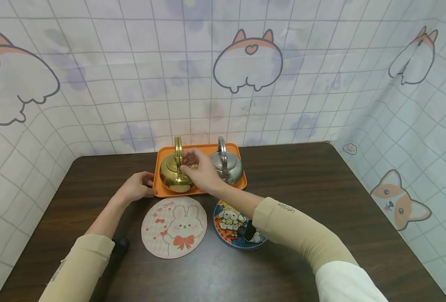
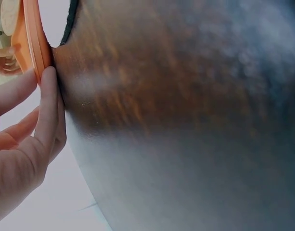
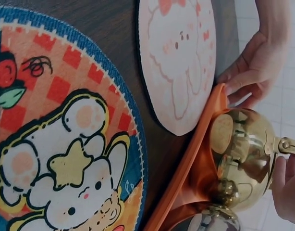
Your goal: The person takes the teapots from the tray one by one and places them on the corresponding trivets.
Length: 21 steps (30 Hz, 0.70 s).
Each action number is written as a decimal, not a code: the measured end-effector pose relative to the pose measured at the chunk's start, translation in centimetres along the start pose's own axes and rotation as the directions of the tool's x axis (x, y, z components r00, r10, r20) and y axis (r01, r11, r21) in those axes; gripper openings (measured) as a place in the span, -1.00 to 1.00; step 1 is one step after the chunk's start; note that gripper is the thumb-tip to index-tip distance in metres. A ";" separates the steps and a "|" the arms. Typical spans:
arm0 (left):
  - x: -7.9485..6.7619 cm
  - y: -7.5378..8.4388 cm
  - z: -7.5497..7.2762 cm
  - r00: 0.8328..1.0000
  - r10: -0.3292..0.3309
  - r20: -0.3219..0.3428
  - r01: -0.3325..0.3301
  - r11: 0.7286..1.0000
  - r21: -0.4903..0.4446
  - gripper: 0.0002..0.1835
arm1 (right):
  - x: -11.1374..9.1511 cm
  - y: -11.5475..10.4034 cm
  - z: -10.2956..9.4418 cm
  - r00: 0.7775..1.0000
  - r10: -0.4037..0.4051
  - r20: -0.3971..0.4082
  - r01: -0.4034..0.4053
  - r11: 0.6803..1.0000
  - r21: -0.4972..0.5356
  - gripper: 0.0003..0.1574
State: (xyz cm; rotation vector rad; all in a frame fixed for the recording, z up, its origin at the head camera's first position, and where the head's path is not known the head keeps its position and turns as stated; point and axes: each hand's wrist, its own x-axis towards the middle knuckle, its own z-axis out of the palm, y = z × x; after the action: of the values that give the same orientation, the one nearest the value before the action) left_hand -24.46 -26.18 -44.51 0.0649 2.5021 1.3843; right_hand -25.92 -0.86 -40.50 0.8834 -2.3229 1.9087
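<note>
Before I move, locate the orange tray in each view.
Head: orange tray, just left of and below centre.
Left wrist: orange tray, cut off at upper left.
Right wrist: orange tray, slanting, mostly right of centre.
Shared landmark: the left hand, at the tray's edge in all three.

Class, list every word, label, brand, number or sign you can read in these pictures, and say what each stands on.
"Lets", on the right sleeve; the letters after it are too small to be sure of.
Left sleeve: dark lettering, too blurred to read.
Pink mat: red lettering near its edge, too small to read.
Gold kettle, silver kettle, orange tray: no lettering can be made out.
</note>
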 end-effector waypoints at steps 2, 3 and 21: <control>0.0 0.0 0.1 1.000 0.002 0.002 -0.002 1.000 -0.002 -0.31 | 0.0 0.2 0.1 1.000 -0.006 -0.008 0.006 1.000 -0.009 -0.69; 0.0 -0.1 0.2 1.000 0.000 0.003 0.000 1.000 -0.006 -0.31 | 0.0 0.3 0.2 1.000 -0.011 -0.011 0.011 1.000 -0.016 -0.70; 0.0 -0.2 0.0 1.000 -0.006 0.002 0.006 1.000 0.008 -0.32 | 0.0 -0.3 0.6 0.999 0.054 -0.010 -0.054 0.997 -0.054 -0.80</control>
State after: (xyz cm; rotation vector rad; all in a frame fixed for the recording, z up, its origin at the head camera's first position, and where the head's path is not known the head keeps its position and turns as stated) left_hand -24.44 -26.25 -44.68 0.0608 2.5043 1.3708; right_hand -25.59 -1.44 -40.40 0.8149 -2.4053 1.8557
